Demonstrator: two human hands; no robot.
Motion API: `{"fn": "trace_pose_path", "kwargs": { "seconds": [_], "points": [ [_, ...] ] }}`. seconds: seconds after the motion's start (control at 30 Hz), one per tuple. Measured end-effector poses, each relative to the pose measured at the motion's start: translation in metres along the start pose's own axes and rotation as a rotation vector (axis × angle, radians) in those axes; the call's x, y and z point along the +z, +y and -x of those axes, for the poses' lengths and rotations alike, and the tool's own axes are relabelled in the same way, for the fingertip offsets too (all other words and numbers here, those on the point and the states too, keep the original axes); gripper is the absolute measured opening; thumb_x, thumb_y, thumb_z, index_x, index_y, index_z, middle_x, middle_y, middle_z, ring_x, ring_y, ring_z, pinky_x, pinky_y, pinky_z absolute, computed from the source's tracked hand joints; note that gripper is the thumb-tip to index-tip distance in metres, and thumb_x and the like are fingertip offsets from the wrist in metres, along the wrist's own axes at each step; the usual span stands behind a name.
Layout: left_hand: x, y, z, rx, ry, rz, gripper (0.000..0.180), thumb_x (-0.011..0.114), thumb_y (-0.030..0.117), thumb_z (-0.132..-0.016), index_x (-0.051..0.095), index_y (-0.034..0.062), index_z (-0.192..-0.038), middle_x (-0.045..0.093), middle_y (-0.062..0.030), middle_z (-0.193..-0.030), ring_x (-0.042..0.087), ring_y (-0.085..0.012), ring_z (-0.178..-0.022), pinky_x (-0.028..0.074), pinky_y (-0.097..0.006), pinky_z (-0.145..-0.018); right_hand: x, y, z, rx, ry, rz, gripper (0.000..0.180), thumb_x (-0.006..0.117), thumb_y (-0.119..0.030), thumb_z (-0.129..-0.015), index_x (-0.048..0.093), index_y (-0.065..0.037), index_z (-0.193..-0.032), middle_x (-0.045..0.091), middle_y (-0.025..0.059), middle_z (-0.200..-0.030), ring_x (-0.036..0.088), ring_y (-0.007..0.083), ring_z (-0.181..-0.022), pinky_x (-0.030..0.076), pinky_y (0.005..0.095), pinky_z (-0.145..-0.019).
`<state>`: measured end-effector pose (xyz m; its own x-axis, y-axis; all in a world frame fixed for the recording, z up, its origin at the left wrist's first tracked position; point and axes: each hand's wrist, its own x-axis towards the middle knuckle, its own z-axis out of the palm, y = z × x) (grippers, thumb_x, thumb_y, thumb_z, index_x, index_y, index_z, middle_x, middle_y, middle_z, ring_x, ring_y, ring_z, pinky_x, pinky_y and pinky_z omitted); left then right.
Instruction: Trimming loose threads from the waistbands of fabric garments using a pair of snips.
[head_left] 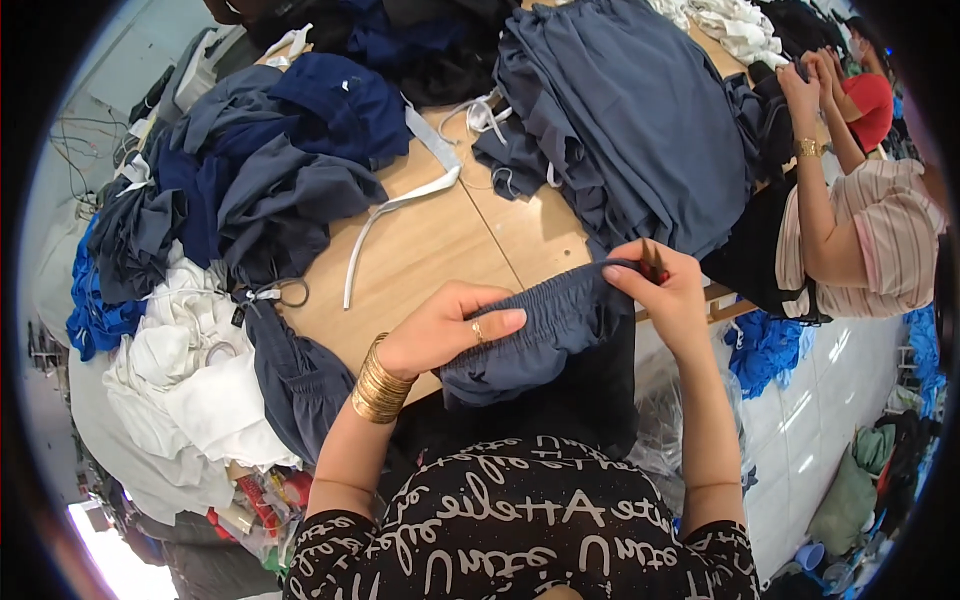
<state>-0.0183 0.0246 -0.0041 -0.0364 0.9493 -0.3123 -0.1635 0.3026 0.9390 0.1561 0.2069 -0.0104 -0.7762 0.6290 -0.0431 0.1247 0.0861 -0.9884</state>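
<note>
A blue-grey garment with a gathered elastic waistband is stretched between my hands at the table's near edge. My left hand grips the band's left end, thumb lying on top. The right end is pinched between the thumb and fingers of my right hand. Tucked in that same hand is a pair of small snips, blades pointing up and a bit of red showing at the handle. The rest of the garment bunches below the band and its lower part is hard to make out.
On the wooden table lie a grey-and-navy garment heap, a large grey pile and a white strip. White cloth hangs at the left. Another person in a striped top works at the right.
</note>
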Motion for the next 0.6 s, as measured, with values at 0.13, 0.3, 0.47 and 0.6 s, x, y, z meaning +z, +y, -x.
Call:
{"fn": "trace_pose_path", "kwargs": {
  "seconds": [0.13, 0.3, 0.47, 0.6],
  "points": [
    [0.011, 0.002, 0.000, 0.020, 0.097, 0.146, 0.023, 0.057, 0.018, -0.089, 0.061, -0.0044, -0.096, 0.060, 0.0034, -0.082, 0.050, -0.0012, -0.073, 0.044, -0.017, -0.066, 0.015, -0.014, 0.007, -0.266, 0.192, 0.497, 0.024, 0.064, -0.005, -0.077, 0.058, -0.004, -0.101, 0.057, 0.0050, -0.085, 0.051, 0.0093, -0.063, 0.039, 0.0212, -0.057],
    [0.018, 0.009, 0.005, 0.081, 0.169, 0.028, 0.022, 0.056, 0.018, -0.090, 0.061, -0.0035, -0.091, 0.061, 0.0031, -0.079, 0.050, -0.0008, -0.069, 0.044, -0.018, -0.062, 0.019, -0.056, 0.039, 0.221, -0.160, -0.066, 0.013, 0.050, -0.010, -0.090, 0.055, 0.001, -0.095, 0.061, 0.0031, -0.069, 0.048, 0.0053, -0.043, 0.038, 0.0185, -0.043],
    [0.023, 0.013, 0.001, 0.104, 0.199, -0.100, 0.022, 0.057, 0.019, -0.089, 0.062, -0.0018, -0.087, 0.059, 0.0029, -0.070, 0.047, -0.0006, -0.064, 0.042, -0.018, -0.056, 0.030, -0.061, 0.050, 0.264, -0.386, 0.085, 0.016, 0.050, -0.017, -0.091, 0.051, -0.002, -0.089, 0.059, 0.0056, -0.060, 0.053, 0.0111, -0.042, 0.040, 0.0224, -0.041],
    [0.024, 0.016, 0.000, 0.128, 0.209, -0.200, 0.023, 0.058, 0.021, -0.088, 0.061, -0.0009, -0.084, 0.056, 0.0014, -0.065, 0.045, -0.0015, -0.061, 0.040, -0.020, -0.053, 0.033, -0.063, 0.047, 0.323, -0.489, 0.140, 0.018, 0.048, -0.018, -0.091, 0.049, -0.003, -0.083, 0.056, 0.0047, -0.056, 0.053, 0.0122, -0.042, 0.039, 0.0238, -0.040]
  ]
}}
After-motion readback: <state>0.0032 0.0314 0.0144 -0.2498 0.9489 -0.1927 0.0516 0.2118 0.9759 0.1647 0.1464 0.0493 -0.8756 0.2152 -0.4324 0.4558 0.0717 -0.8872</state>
